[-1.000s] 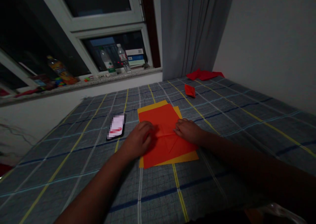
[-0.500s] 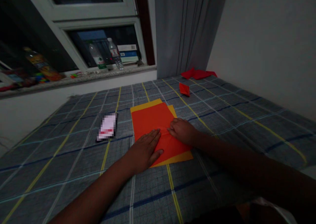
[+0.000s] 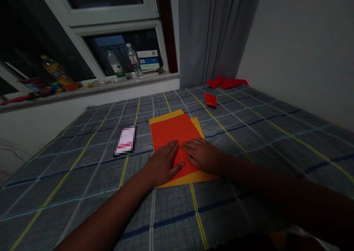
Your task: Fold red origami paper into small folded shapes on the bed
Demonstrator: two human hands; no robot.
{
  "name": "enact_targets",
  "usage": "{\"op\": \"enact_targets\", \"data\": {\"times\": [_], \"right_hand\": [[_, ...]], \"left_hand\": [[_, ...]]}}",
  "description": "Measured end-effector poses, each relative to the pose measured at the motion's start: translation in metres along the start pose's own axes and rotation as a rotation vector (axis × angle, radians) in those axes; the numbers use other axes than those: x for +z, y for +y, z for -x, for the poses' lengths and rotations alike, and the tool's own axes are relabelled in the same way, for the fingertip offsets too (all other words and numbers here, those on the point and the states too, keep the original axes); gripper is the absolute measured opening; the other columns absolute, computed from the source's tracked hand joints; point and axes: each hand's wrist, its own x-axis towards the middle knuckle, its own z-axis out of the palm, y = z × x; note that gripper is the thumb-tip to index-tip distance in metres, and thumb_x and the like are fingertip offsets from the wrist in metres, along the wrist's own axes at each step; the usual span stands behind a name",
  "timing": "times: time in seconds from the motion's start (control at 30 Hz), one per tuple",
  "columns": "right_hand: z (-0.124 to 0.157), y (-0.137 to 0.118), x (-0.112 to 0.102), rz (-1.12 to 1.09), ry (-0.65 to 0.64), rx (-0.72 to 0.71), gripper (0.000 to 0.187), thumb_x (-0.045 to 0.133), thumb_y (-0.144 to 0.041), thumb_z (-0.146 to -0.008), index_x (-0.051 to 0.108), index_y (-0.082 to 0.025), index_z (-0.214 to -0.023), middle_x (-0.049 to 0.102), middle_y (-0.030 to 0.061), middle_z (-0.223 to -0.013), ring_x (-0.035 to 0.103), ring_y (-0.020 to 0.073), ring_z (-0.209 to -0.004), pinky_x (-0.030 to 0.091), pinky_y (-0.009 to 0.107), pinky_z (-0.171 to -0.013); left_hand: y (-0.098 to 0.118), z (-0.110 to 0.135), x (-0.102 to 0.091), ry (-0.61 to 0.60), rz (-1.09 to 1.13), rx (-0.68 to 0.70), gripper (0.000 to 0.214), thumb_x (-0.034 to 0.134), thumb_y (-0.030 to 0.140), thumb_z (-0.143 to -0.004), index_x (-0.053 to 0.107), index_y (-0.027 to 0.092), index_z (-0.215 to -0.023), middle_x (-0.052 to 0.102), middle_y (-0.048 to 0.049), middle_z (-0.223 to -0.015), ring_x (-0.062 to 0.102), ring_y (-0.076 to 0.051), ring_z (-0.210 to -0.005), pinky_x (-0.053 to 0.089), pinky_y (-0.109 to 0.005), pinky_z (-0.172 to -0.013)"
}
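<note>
Orange-red paper (image 3: 173, 131) lies on a yellow sheet (image 3: 190, 178), the yellow showing past it at the far and near edges, both flat on a grey checked bedspread (image 3: 83, 177). The sheets look light, thin and soft, apt to slide or crease at a touch, so a free edge or corner seems the best place to take hold. The left hand (image 3: 163, 163) and right hand (image 3: 203, 155) rest open and flat on the near part of the orange-red paper, holding nothing, their fingertips almost meeting. Left of the paper sits a dark flat object (image 3: 125, 140), its face blurred. Farther off to the right, a folded red paper (image 3: 210, 100) and a heap of red paper (image 3: 227, 83) lie on the bedspread near the wall (image 3: 298, 41).
</note>
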Motion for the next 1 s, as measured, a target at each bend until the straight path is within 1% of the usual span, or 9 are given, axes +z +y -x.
{"op": "enact_targets", "data": {"times": [0.1, 0.3, 0.47, 0.57, 0.7, 0.8, 0.9, 0.97, 1.0], "right_hand": [[0.0, 0.0, 0.002, 0.03, 0.016, 0.003, 0.043, 0.047, -0.028, -0.098, 0.054, -0.01, -0.136, 0.059, 0.0144, -0.138, 0.052, 0.029, -0.124, 0.039, 0.046, -0.104], [0.0, -0.001, 0.005, 0.069, -0.036, -0.025, 0.043, 0.041, -0.029, -0.101, 0.051, -0.016, -0.14, 0.054, 0.0117, -0.146, 0.046, 0.0307, -0.134, 0.037, 0.051, -0.102], [0.002, -0.003, 0.002, 0.077, -0.065, 0.066, 0.042, 0.04, -0.034, -0.101, 0.053, -0.021, -0.139, 0.056, 0.008, -0.146, 0.041, 0.0338, -0.138, 0.032, 0.056, -0.102], [0.004, -0.002, -0.002, 0.088, -0.074, 0.139, 0.039, 0.038, -0.033, -0.102, 0.058, -0.023, -0.134, 0.06, 0.0065, -0.141, 0.04, 0.0334, -0.138, 0.028, 0.058, -0.104], [0.008, 0.002, -0.008, 0.118, -0.081, 0.236, 0.035, 0.039, -0.031, -0.101, 0.065, -0.025, -0.123, 0.066, 0.0059, -0.133, 0.045, 0.0325, -0.133, 0.028, 0.057, -0.102], [0.008, 0.009, -0.014, 0.184, -0.088, 0.297, 0.033, 0.04, -0.029, -0.1, 0.071, -0.021, -0.104, 0.074, 0.0092, -0.115, 0.052, 0.0328, -0.123, 0.029, 0.057, -0.1], [0.006, 0.016, -0.022, 0.238, -0.099, 0.362, 0.034, 0.04, -0.026, -0.098, 0.071, -0.016, -0.087, 0.075, 0.0131, -0.097, 0.058, 0.0326, -0.11, 0.033, 0.055, -0.095], [0.005, 0.02, -0.025, 0.223, -0.051, 0.379, 0.034, 0.04, -0.025, -0.098, 0.071, -0.015, -0.086, 0.075, 0.0143, -0.095, 0.059, 0.0311, -0.105, 0.035, 0.052, -0.094], [0.004, 0.021, -0.026, 0.196, -0.006, 0.373, 0.033, 0.041, -0.025, -0.098, 0.071, -0.015, -0.089, 0.074, 0.0144, -0.097, 0.06, 0.0301, -0.104, 0.037, 0.05, -0.094]], "left_hand": [[0.0, 0.0, 0.001, 0.005, 0.002, 0.005, 0.08, 0.034, 0.064, -0.098, 0.029, 0.008, -0.154, 0.024, -0.0196, -0.161, 0.025, -0.031, -0.15, 0.027, -0.046, -0.12], [-0.002, 0.0, 0.006, 0.009, 0.01, -0.005, 0.079, 0.033, 0.065, -0.097, 0.028, 0.011, -0.155, 0.023, -0.0179, -0.162, 0.024, -0.031, -0.15, 0.029, -0.049, -0.118], [0.002, -0.001, 0.0, -0.045, -0.013, -0.015, 0.081, 0.031, 0.064, -0.098, 0.026, 0.008, -0.156, 0.019, -0.0189, -0.163, 0.022, -0.031, -0.151, 0.028, -0.048, -0.119], [0.004, -0.001, -0.004, -0.071, -0.033, -0.026, 0.081, 0.03, 0.064, -0.098, 0.026, 0.007, -0.155, 0.018, -0.0191, -0.162, 0.021, -0.031, -0.151, 0.027, -0.047, -0.12], [0.004, -0.001, -0.005, -0.073, -0.042, -0.032, 0.082, 0.029, 0.065, -0.098, 0.026, 0.007, -0.155, 0.019, -0.0188, -0.162, 0.022, -0.031, -0.151, 0.027, -0.048, -0.12], [0.002, 0.0, -0.004, -0.061, -0.034, -0.02, 0.082, 0.03, 0.065, -0.098, 0.026, 0.007, -0.155, 0.018, -0.0188, -0.162, 0.022, -0.032, -0.151, 0.027, -0.047, -0.12], [-0.001, 0.002, -0.004, -0.046, -0.02, -0.011, 0.083, 0.031, 0.066, -0.097, 0.028, 0.007, -0.155, 0.019, -0.0188, -0.162, 0.023, -0.032, -0.15, 0.027, -0.048, -0.12], [-0.002, 0.003, -0.003, -0.031, -0.006, -0.001, 0.083, 0.033, 0.066, -0.097, 0.029, 0.007, -0.154, 0.021, -0.0189, -0.162, 0.024, -0.032, -0.15, 0.028, -0.048, -0.12], [-0.003, 0.003, -0.003, -0.021, 0.001, 0.005, 0.082, 0.033, 0.066, -0.097, 0.03, 0.007, -0.154, 0.021, -0.0191, -0.162, 0.024, -0.032, -0.15, 0.028, -0.048, -0.12]]}}
